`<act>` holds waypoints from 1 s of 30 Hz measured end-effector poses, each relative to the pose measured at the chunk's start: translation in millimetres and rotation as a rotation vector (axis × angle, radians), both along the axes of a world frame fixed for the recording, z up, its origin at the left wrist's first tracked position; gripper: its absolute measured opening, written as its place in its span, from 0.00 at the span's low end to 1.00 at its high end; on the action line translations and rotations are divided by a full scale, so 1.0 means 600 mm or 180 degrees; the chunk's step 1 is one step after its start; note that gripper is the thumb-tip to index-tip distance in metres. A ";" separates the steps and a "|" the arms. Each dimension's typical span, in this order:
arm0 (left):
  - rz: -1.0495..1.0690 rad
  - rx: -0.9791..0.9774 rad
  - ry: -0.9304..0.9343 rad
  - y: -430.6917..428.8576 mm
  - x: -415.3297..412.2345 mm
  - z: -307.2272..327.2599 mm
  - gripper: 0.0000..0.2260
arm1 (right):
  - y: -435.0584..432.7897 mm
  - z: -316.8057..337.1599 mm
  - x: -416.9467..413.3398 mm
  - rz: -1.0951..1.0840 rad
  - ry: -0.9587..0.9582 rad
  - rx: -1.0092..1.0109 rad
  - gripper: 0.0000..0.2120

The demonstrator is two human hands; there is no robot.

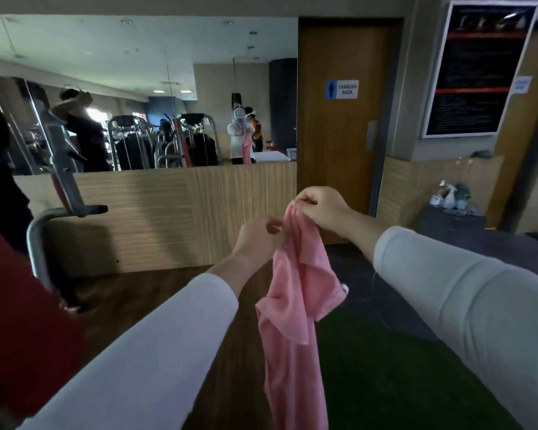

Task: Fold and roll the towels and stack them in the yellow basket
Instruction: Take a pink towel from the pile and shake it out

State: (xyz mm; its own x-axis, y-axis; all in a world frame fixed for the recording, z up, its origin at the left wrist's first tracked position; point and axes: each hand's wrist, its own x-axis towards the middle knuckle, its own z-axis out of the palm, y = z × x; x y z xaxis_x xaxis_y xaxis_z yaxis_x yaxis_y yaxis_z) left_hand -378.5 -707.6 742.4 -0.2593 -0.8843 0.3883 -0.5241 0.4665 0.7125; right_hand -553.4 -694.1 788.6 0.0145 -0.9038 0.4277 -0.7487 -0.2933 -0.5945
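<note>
The pink towel [292,305] hangs pinched at its top by the right hand [322,209], the left hand [257,235] pinching its edge below.

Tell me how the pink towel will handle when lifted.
Probably floppy: the pink towel hangs in limp folds from the right hand. Likely light, since a fingertip pinch carries it. Bunched at the top, so it should crumple easily.

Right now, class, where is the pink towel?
In the head view the pink towel hangs mid-frame, its top pinched in the right hand, with the left hand close at its left edge, before the wooden wall panel.
</note>
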 end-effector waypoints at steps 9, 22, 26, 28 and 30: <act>0.0105 -0.0146 0.0341 -0.112 -0.002 0.029 0.15 | -0.086 0.010 -0.024 -0.0201 -0.0117 0.0107 0.04; 0.0277 -0.0341 0.0349 -0.189 0.032 0.112 0.09 | -0.151 0.010 0.016 0.0180 -0.0380 0.0572 0.15; 0.0392 -0.0275 0.0557 -0.189 0.045 0.098 0.03 | -0.162 0.039 0.015 0.0267 -0.0477 0.0249 0.12; 0.0233 -0.0221 0.0463 -0.181 0.046 0.082 0.07 | -0.172 0.046 0.020 0.0225 -0.0435 0.0321 0.11; 0.0018 -0.0149 0.0347 -0.170 0.044 0.067 0.11 | -0.179 0.051 0.027 0.0182 -0.0546 0.0359 0.11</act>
